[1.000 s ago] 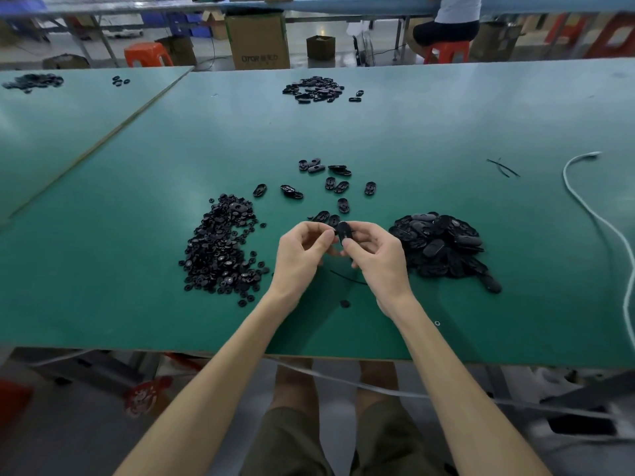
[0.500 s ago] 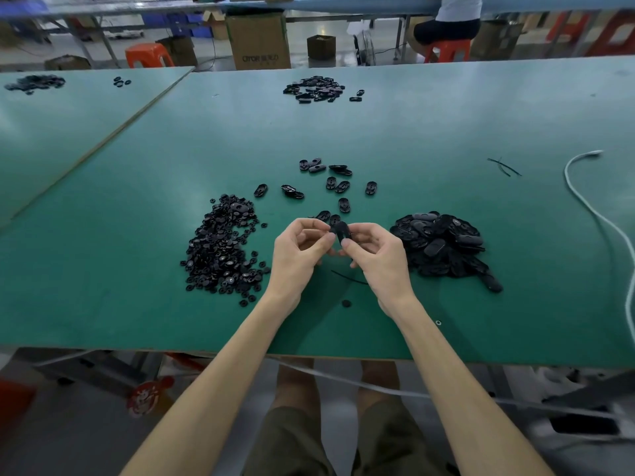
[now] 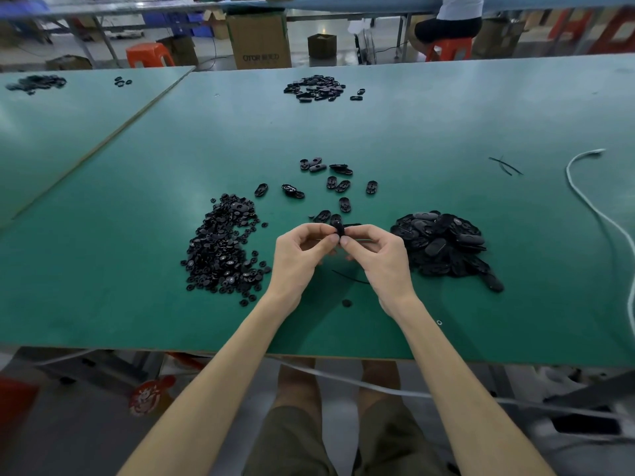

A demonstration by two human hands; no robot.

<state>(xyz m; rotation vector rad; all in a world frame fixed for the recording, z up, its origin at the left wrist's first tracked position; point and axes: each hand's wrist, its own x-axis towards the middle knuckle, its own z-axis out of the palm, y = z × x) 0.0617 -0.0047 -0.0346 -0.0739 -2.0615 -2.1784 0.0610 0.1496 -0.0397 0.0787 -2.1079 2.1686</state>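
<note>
The left hand [image 3: 300, 255] and right hand [image 3: 383, 261] meet in the middle of the frame. Each grip pinches the same black piece [image 3: 338, 228], which stands up between them.

The small oval plastic piece [image 3: 338, 228] in the grip is plain black, as are the heap of small round discs [image 3: 223, 249] to its left and the heap of oval plastic shells [image 3: 443, 245] to its right. Under them the flat table top [image 3: 446, 132] is plain teal-green; far right of the grip runs a white cord [image 3: 567, 171].
</note>
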